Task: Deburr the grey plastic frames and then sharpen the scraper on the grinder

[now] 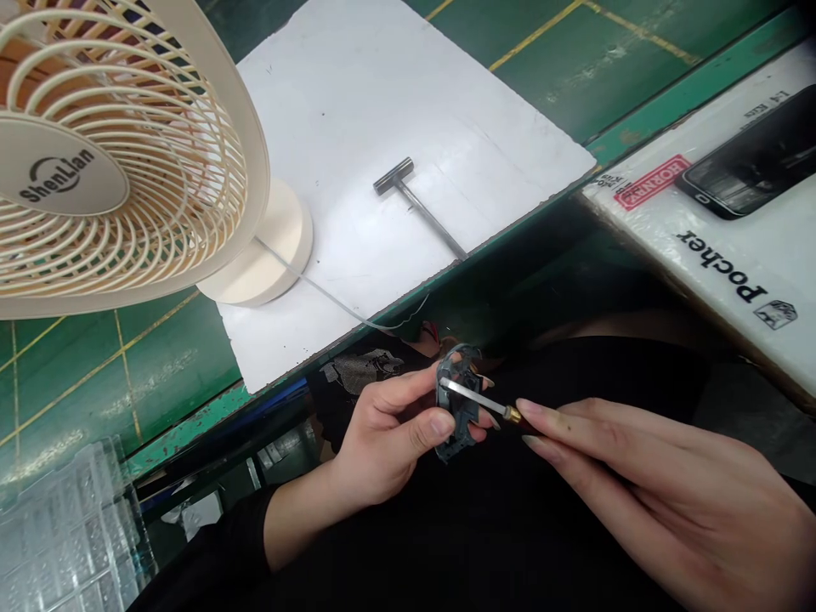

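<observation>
My left hand (392, 433) grips a small dark grey plastic part (450, 425) with a curved upper end and cut-out openings, held above my lap. The thumb presses its near face while other fingertips show behind it. In my right hand (676, 484), thumb and fingers pinch a slim hand tool (475, 395) with a flat pale metal blade and a brass collar. Its tip meets the grey part near the upper left rim; whether it touches or just overlaps, I cannot tell. My fingers hide the tool's handle.
A small metal hammer (424, 208) lies on a white sheet (357, 93) over the green table. To the left stands a beige fan (246, 170) with a thin cable. At right, a smartphone (752, 157) rests on a white box (720, 246). Clear plastic trays (70, 518) are lower left.
</observation>
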The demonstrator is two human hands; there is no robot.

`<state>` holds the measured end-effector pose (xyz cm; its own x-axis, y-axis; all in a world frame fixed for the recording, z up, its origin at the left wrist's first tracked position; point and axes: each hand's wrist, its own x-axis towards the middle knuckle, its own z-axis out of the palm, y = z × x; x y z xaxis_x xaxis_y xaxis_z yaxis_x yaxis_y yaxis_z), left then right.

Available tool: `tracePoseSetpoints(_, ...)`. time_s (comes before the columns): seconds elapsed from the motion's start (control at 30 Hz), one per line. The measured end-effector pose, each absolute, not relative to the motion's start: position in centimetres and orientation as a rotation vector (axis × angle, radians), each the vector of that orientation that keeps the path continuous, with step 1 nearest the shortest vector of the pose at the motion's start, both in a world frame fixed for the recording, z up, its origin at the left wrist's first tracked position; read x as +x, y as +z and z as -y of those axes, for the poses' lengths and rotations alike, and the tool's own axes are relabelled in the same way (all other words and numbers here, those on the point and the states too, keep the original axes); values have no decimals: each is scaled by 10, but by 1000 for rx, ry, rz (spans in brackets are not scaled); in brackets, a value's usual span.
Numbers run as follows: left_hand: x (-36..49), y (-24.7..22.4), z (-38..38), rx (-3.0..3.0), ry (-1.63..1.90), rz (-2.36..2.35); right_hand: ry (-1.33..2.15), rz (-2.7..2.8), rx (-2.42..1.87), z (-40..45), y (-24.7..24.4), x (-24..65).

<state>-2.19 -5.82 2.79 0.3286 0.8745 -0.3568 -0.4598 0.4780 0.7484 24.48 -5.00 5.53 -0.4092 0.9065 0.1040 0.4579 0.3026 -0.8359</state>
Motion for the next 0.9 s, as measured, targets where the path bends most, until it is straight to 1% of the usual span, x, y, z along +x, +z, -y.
tracePoseSetpoints(0.23, -12, 34, 54, 447, 1022, -732, 995, 2056, -1206, 47, 61, 260)
tracePoseSetpoints(0.63, -16, 37, 51, 391, 913, -568, 1061, 2053, -1178, 37, 64, 265)
tracePoseSetpoints(0.9, -15, 37, 52, 395, 890, -594, 1067, 2039, -1156, 40, 57, 268)
